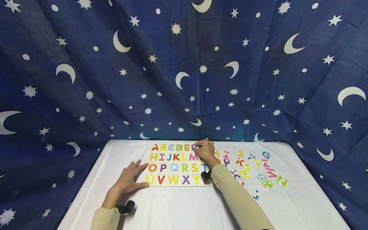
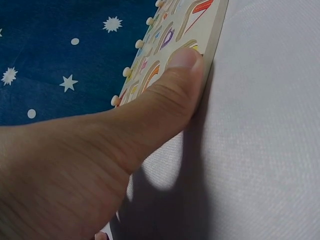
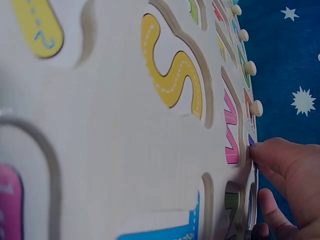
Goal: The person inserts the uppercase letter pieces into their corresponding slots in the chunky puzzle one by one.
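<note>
A wooden alphabet puzzle board [image 1: 169, 173] lies on the white table, its printed letter recesses in rows. Knobbed pieces from A [image 1: 155, 147] to E [image 1: 187, 147] sit in the top row. My right hand [image 1: 205, 151] pinches the knob of the purple F piece [image 1: 193, 147] at its place beside E; the knob is hidden by the fingertips in the right wrist view. My left hand [image 1: 127, 178] rests at the board's left side with fingers spread, and its thumb [image 2: 184, 67] presses the lower left corner by the U recess.
Loose knobbed letter pieces lie scattered right of the board, among them a blue G [image 1: 265, 155], a pink M [image 1: 272, 173], a green N [image 1: 282, 181] and a blue J [image 1: 256, 194]. A dark blue star-and-moon curtain [image 1: 161, 105] hangs behind the table [image 1: 178, 207].
</note>
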Available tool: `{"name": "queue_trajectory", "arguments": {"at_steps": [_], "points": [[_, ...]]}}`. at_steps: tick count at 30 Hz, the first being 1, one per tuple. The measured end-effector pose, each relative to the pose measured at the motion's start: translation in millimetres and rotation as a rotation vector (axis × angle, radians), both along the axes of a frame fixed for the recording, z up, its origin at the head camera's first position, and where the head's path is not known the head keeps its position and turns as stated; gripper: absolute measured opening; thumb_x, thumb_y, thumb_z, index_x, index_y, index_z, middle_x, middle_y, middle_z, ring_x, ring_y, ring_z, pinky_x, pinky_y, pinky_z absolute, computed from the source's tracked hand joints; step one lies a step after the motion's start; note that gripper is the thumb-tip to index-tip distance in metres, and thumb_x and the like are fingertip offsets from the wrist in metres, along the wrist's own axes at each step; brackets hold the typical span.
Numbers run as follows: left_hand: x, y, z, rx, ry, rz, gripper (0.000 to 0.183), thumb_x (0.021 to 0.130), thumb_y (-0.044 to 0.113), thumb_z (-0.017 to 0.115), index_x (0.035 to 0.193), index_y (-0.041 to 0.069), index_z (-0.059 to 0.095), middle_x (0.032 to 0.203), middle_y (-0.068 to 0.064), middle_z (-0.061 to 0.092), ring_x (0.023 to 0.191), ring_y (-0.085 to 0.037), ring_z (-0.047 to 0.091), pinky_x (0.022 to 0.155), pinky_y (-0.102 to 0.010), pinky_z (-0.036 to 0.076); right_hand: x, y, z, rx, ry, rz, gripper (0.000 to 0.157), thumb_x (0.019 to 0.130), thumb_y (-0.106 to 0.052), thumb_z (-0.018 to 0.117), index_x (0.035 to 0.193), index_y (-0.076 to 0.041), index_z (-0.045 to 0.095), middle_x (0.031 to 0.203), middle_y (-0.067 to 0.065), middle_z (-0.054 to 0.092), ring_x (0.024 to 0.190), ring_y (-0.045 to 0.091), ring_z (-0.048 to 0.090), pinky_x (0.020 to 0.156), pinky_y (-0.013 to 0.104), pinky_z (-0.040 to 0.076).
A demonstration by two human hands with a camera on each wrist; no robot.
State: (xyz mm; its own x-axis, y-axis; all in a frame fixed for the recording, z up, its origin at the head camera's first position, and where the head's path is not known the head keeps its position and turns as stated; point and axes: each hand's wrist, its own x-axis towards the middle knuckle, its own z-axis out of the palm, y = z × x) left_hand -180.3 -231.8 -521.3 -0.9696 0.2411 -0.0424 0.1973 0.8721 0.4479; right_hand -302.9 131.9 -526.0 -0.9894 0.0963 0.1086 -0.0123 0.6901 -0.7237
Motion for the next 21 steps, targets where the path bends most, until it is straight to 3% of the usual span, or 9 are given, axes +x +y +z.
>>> {"name": "queue_trajectory", "arguments": {"at_steps": [14,21], "points": [[-0.3,1.8,0.3,0.015,-0.005,-0.001,0.097,0.069,0.053,0.091,0.15,0.016,0.054,0.161,-0.025,0.036,0.15,-0.053,0.022,0.117,-0.076,0.013,0.0,8.2,8.8,0.024,-0.025,0.064,0.017,0.086,-0.02,0.082,0.103,-0.018,0.081,0.118,0.01,0.069,0.111,0.035,0.048,0.098,0.056,0.038],[-0.6,0.7,-2.9,0.009,-0.012,0.014,0.097,0.068,0.054,0.091,0.149,0.016,0.054,0.161,-0.025,0.035,0.15,-0.053,0.02,0.117,-0.075,0.012,0.3,29.7,24.4,0.027,-0.015,0.244,0.026,0.091,-0.015,0.077,0.117,-0.012,0.076,0.117,0.011,0.066,0.114,0.035,0.051,0.096,0.055,0.045]]}}
